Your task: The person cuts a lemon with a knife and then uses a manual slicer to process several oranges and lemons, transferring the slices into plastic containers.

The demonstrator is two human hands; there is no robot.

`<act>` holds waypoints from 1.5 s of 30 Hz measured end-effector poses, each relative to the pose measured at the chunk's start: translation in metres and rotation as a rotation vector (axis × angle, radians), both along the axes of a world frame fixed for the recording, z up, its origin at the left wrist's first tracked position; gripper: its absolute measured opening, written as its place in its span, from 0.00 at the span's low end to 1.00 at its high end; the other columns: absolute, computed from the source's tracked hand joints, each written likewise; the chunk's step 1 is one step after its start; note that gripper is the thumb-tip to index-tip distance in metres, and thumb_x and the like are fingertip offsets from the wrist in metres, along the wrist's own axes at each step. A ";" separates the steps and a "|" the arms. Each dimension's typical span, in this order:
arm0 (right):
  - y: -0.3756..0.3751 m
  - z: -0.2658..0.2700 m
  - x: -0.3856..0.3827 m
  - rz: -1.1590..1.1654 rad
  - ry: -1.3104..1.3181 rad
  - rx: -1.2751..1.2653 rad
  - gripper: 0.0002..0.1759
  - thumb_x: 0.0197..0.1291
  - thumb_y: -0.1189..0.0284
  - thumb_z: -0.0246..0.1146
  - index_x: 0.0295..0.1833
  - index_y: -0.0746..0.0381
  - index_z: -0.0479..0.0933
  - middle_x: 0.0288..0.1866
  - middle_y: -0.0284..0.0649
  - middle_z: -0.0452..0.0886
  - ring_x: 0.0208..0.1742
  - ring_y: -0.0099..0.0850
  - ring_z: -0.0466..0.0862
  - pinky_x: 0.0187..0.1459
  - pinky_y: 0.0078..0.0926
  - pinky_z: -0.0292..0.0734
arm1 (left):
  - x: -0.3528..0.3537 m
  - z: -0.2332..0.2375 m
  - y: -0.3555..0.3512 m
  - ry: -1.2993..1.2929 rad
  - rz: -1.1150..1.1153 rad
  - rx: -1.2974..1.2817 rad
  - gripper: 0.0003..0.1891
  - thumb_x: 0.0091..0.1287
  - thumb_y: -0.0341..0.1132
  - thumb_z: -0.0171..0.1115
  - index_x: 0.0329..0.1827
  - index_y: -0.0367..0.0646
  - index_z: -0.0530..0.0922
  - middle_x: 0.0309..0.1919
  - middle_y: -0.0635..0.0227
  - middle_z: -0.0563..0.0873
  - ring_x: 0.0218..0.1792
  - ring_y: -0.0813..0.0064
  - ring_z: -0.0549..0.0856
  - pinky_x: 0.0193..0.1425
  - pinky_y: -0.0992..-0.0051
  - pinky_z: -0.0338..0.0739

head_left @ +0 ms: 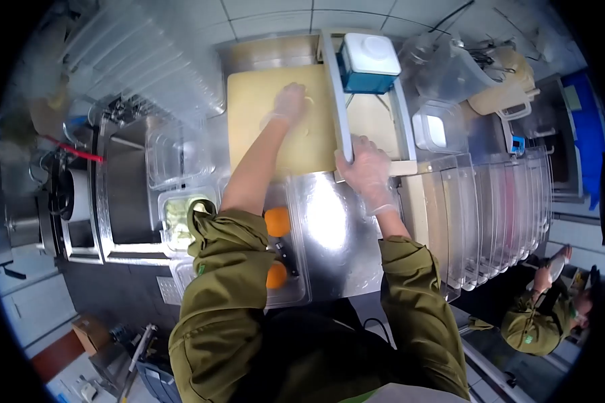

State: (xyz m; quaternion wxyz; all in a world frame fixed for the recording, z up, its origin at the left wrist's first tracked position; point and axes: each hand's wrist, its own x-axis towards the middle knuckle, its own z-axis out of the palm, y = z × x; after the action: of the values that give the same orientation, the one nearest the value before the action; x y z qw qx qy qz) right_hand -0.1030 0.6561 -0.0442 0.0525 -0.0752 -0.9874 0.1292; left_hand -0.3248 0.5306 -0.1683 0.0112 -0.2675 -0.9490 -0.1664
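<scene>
My left hand (288,107), in a clear glove, is over the yellow cutting board (249,134) with its fingers curled down and close together. What they hold, if anything, is hidden. A thin pale curved scrap (308,115) lies on the board beside that hand. My right hand (368,168), also gloved, grips the near end of a long slicer (346,114) with a pale frame, thumb on its left side. On the far part of this slicer sits a teal box with a white lid (371,57).
Two oranges (277,221) and a dark-handled knife (286,257) lie in a clear tray before me. Clear containers (175,158) stand left by a metal sink (136,188). Upright clear bins (484,221) line the right. A co-worker (538,316) is at lower right.
</scene>
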 end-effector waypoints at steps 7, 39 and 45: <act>0.006 -0.023 -0.001 -0.009 0.051 0.030 0.20 0.52 0.56 0.62 0.46 0.57 0.78 0.38 0.44 0.81 0.38 0.44 0.82 0.41 0.43 0.76 | -0.004 -0.016 0.012 0.003 0.114 -0.001 0.08 0.56 0.36 0.60 0.30 0.43 0.84 0.33 0.54 0.84 0.40 0.58 0.84 0.43 0.58 0.79; -0.318 -0.066 0.146 1.132 0.122 -0.048 0.09 0.51 0.74 0.58 0.38 0.64 0.79 0.37 0.44 0.78 0.39 0.38 0.80 0.41 0.35 0.77 | 0.376 0.241 -0.314 -0.002 0.718 1.347 0.27 0.66 0.41 0.58 0.65 0.34 0.68 0.63 0.58 0.74 0.63 0.66 0.73 0.68 0.69 0.65; -0.329 -0.061 0.138 1.197 -0.075 -0.115 0.09 0.51 0.76 0.57 0.36 0.66 0.82 0.40 0.49 0.82 0.45 0.42 0.82 0.43 0.39 0.79 | 0.486 0.180 -0.354 -0.267 0.893 2.014 0.18 0.67 0.38 0.62 0.55 0.37 0.75 0.47 0.66 0.81 0.47 0.76 0.81 0.52 0.80 0.76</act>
State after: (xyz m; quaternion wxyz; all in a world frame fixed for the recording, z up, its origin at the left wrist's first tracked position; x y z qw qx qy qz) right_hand 0.0351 0.3266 -0.1056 -0.0683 0.4866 -0.8507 0.1865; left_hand 0.1608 0.1762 0.0116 0.1800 0.2498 -0.3845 -0.8702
